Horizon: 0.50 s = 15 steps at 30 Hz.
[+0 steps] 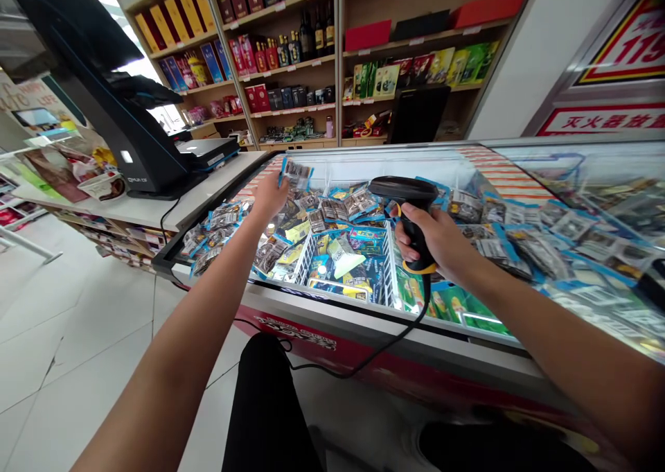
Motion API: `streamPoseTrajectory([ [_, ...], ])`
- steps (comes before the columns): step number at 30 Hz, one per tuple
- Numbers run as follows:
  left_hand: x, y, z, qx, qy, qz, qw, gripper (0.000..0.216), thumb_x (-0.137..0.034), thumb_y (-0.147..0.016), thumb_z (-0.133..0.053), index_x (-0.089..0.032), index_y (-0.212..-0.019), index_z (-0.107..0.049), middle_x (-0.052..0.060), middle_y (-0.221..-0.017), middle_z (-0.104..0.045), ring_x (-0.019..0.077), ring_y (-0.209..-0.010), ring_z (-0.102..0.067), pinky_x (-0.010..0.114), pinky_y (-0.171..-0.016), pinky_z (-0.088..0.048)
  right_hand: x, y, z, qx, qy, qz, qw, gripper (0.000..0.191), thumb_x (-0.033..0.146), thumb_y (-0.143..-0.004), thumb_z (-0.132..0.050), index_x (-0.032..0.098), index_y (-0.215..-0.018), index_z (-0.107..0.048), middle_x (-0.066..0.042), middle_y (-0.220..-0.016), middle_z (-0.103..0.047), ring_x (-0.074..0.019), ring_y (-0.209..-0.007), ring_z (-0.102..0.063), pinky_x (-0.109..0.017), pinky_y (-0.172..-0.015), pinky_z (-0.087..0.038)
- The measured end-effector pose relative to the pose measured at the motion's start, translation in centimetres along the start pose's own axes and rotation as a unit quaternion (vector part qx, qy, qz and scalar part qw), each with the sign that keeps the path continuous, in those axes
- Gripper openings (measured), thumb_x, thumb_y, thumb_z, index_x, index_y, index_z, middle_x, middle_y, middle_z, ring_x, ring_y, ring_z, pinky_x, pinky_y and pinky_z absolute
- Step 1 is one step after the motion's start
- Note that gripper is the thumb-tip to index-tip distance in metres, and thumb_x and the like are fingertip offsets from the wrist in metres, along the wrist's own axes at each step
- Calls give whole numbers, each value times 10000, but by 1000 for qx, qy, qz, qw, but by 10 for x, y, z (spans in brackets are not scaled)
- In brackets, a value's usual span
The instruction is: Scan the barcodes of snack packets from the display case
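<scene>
My right hand (433, 240) is wrapped round the handle of a black barcode scanner (404, 189) with yellow trim, held above the freezer's right-middle part. From the grip's base a black cable (384, 347) runs down and left. At the far left of the freezer, my left hand (270, 196) pinches a small snack packet (297, 172) with blue edges and dark contents. Below both hands lie many similar packets (332, 210), loose in the chest freezer (353, 312). Between the hands, a white wire basket (388, 264) holds blue, yellow and pale green packages.
To the left, a counter (156, 208) carries a black point-of-sale machine (104, 105) on a stand. Behind the freezer stand shelves (291, 66) of boxes and bottles, with a black chair back (418, 114) before them. Red-and-white signs (613, 120) hang on the right.
</scene>
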<state>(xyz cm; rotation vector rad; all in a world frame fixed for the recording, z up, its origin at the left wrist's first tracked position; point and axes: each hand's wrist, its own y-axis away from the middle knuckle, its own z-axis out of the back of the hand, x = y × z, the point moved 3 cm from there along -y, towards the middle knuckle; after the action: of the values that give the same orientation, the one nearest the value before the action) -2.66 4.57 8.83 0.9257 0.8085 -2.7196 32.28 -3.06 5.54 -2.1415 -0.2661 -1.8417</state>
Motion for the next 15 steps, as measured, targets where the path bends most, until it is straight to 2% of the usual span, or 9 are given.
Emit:
streamPoseTrajectory([
  [3, -24, 3, -23, 2, 226, 0, 974, 340, -317, -1054, -664, -246, -747, -534, 16, -722, -540, 228, -777, -601, 334, -782, -462, -1, 0, 2, 6, 4, 8, 1000, 474, 639, -959, -856, 255, -984, -578, 42, -632, -588, -115, -413, -468, -282, -414, -375],
  [6, -37, 12, -48, -3, 361, 11, 932, 316, -366, -1061, -702, -245, -809, -553, -16, -750, -524, 165, -702, -534, 289, -728, -441, -1, 1, 2, 17, 11, 3, 1000, 500, 653, -960, -855, 254, -949, -554, 40, -635, -589, -110, -414, -464, -277, -421, -376],
  [9, -41, 24, -66, -11, 400, 11, 916, 330, -426, -1079, -702, -249, -851, -541, -25, -778, -540, 160, -759, -572, 271, -757, -469, 1, 4, 0, 39, 25, -4, 999, 522, 667, -966, -850, 252, -913, -538, 38, -648, -588, -105, -417, -469, -274, -426, -370],
  [15, -38, 48, -76, -20, 373, 43, 927, 214, -421, -1148, -589, -267, -1000, -588, -2, -847, -617, 189, -919, -667, 278, -832, -549, 5, 8, -4, 71, 28, 6, 997, 475, 654, -998, -827, 248, -962, -584, 45, -661, -578, -104, -421, -471, -274, -438, -359],
])
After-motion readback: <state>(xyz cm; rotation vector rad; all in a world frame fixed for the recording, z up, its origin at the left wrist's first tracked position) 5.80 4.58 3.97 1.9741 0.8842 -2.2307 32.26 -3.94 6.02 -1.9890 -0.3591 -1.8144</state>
